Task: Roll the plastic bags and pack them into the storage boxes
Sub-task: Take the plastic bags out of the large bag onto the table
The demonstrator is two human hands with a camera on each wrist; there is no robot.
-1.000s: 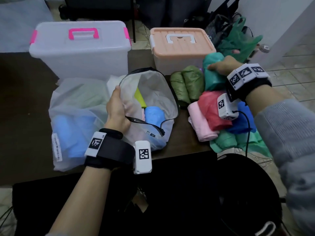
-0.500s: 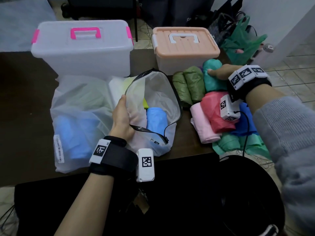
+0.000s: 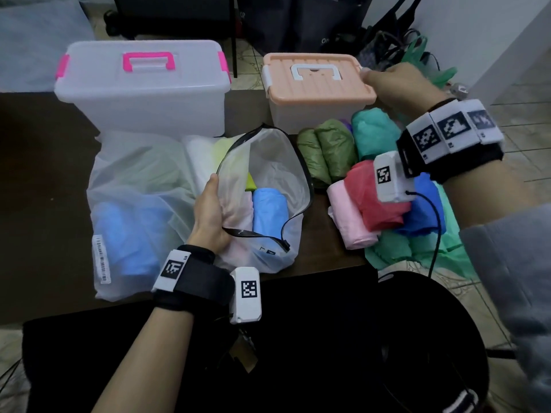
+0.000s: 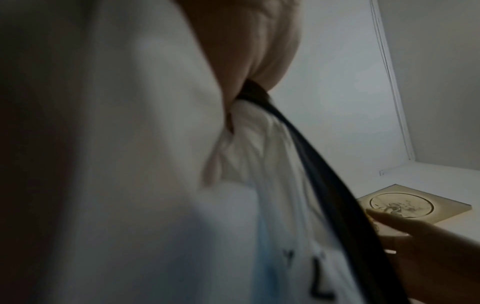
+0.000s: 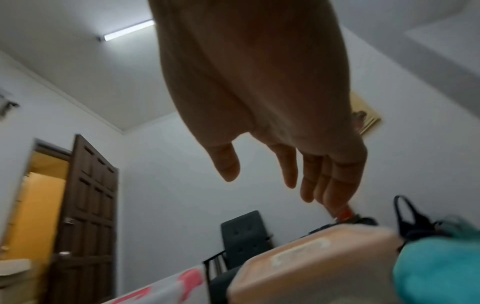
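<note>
1. My left hand (image 3: 210,217) is gripping the left edge of the mesh zip pouch (image 3: 268,186), thumb on top and fingers curled under the black-trimmed opening. The left wrist view shows the black trim pinched right in my fingers.
2. The pouch sits near-centre on the dark table (image 3: 38,174), mouth gaping open. Inside I can see a light blue roll (image 3: 268,213), something yellow-green behind it and something pale pink on the left.
3. My right hand (image 3: 399,86) is up over the right end of the peach-lidded box (image 3: 316,81), fingers loose and spread, holding nothing. From the right wrist view the fingers (image 5: 314,179) just hang relaxed above the lid; can't tell if the tips actually touch it.
4. That peach box is at the far right of the table, lid on, white handle flat. The big clear box with pink handle (image 3: 146,84) is at the far left, lid also on.
5. Rolled bags are piled to the right of the pouch: two olive green rolls (image 3: 328,153), a teal roll (image 3: 372,132) just in front of the peach box, then a pink roll (image 3: 351,216), a red one (image 3: 375,204) and a dark blue one (image 3: 426,210) nearer me, on top of green bags.
6. Left of the pouch there's a large frosted plastic bag (image 3: 134,204) lying flat with blue stuff showing through it.
</note>
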